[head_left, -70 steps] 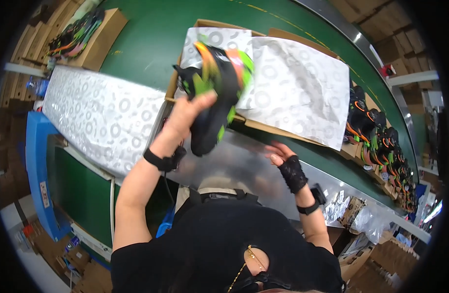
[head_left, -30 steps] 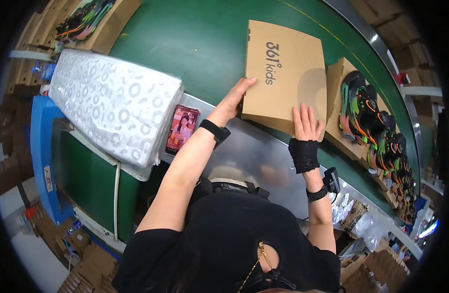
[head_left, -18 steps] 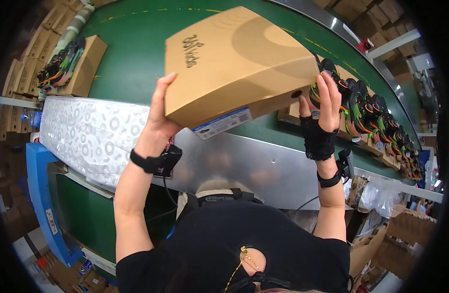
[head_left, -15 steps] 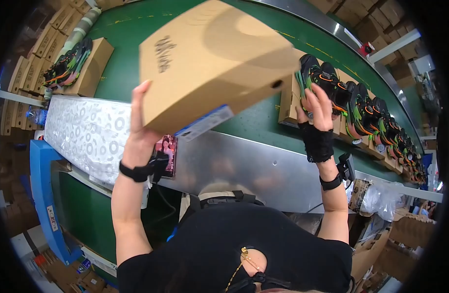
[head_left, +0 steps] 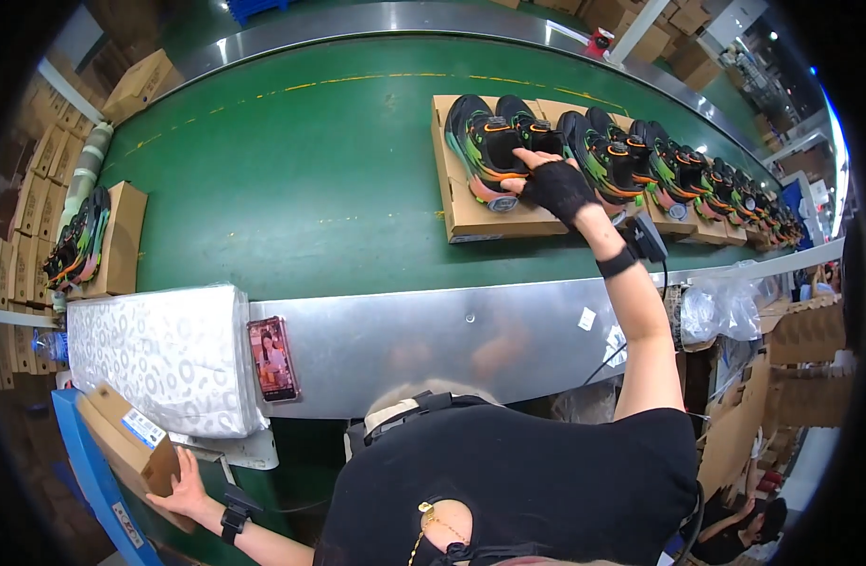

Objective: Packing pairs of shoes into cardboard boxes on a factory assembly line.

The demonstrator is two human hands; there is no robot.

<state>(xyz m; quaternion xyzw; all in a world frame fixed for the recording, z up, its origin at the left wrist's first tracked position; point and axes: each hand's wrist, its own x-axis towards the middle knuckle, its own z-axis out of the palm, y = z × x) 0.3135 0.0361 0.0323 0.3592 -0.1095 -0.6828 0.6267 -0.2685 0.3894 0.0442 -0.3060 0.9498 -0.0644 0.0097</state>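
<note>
Green belt (head_left: 291, 170) stretches left of shoes (head_left: 473, 141); left hand (head_left: 181, 491) at carton's (head_left: 112, 434) edge.

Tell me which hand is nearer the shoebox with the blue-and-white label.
Left. The left hand is right by the near end of the shoebox, seemingly touching it; the right hand is far off, up and to the right, at some black sneakers.

- Bench (head_left: 282, 179) bright, fairly evenly lit; main source can't be told
- Metal strip (head_left: 386, 325) throws soft, smeared reflections
- Light strip (head_left: 840, 165) at far right nearly blown out
- Small glints on plastic bags (head_left: 734, 307)
- Black shirt (head_left: 565, 472) dark, little fold detail
- Fisheye: far rail (head_left: 386, 19) bows, corners black
- Boxes (head_left: 27, 269) along left rim dim, soft
</note>
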